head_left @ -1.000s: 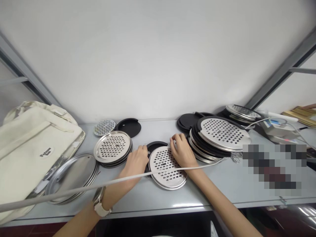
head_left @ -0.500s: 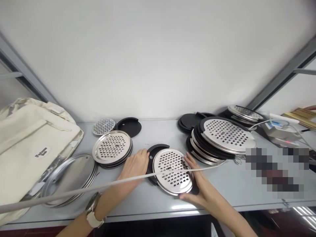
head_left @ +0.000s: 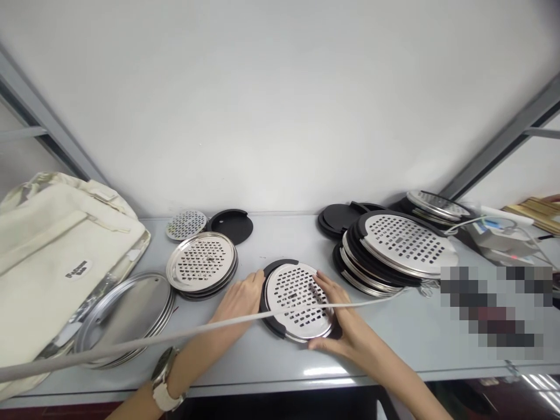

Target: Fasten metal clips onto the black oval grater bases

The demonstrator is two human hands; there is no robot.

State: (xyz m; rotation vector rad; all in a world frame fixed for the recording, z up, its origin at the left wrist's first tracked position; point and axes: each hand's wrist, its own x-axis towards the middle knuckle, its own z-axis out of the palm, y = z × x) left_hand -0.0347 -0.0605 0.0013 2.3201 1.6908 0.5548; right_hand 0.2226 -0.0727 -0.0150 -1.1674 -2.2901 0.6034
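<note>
A round metal disc with rows of slots point(head_left: 297, 294) lies on a black holder point(head_left: 272, 324) near the middle of the table. The holder's raised rim shows around the disc's left side. My left hand point(head_left: 242, 297), with a watch on the wrist, presses its closed fingers against the holder's left edge. My right hand point(head_left: 343, 318) grips the disc's right edge, thumb at the front and fingers spread on top. A white cable point(head_left: 196, 331) crosses in front of both hands and the disc.
Slotted discs point(head_left: 201, 262), plain metal discs point(head_left: 126, 315) and a cream bag point(head_left: 48, 262) are on the left. A tall stack of slotted discs and black holders point(head_left: 398, 245) stands right. A grey table point(head_left: 280, 233) meets the wall.
The slotted disc has moved left, further into the black holder, with my right hand on it. My left hand stays at the holder's edge. The view has shifted slightly.
</note>
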